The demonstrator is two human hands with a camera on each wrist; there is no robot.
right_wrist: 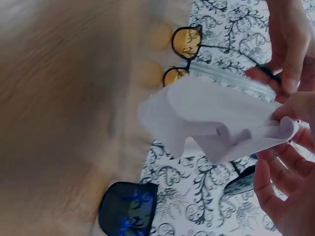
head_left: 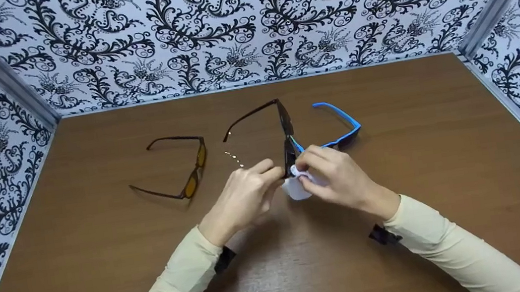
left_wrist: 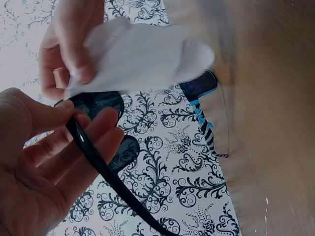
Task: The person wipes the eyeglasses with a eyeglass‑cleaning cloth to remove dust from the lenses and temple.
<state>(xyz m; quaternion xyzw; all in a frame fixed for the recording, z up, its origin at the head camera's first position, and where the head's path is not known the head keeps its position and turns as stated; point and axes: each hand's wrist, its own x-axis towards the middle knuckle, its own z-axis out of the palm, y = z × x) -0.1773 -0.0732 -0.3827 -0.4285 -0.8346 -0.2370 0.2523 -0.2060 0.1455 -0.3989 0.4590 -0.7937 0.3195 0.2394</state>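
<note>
A pair of black sunglasses (head_left: 285, 117) is in my left hand (head_left: 251, 190), whose thumb and fingers pinch the frame near one hinge. The held black temple (left_wrist: 103, 169) runs down past the fingers in the left wrist view; the other temple points left in the head view. My right hand (head_left: 340, 175) pinches a white cloth (right_wrist: 211, 113) between thumb and fingers. That cloth hangs loosely folded and, in the left wrist view, overlaps the upper dark lens (left_wrist: 101, 104). The second lens (left_wrist: 125, 153) shows below it, behind the left fingers.
Glasses with amber lenses (head_left: 200, 155) lie unfolded on the brown table (head_left: 116, 247) to the left. Blue-framed sunglasses (head_left: 344, 114) lie to the right, just beyond the right hand. Small bright specks (head_left: 234, 156) dot the table by the left hand. Patterned walls (head_left: 232, 22) border the table.
</note>
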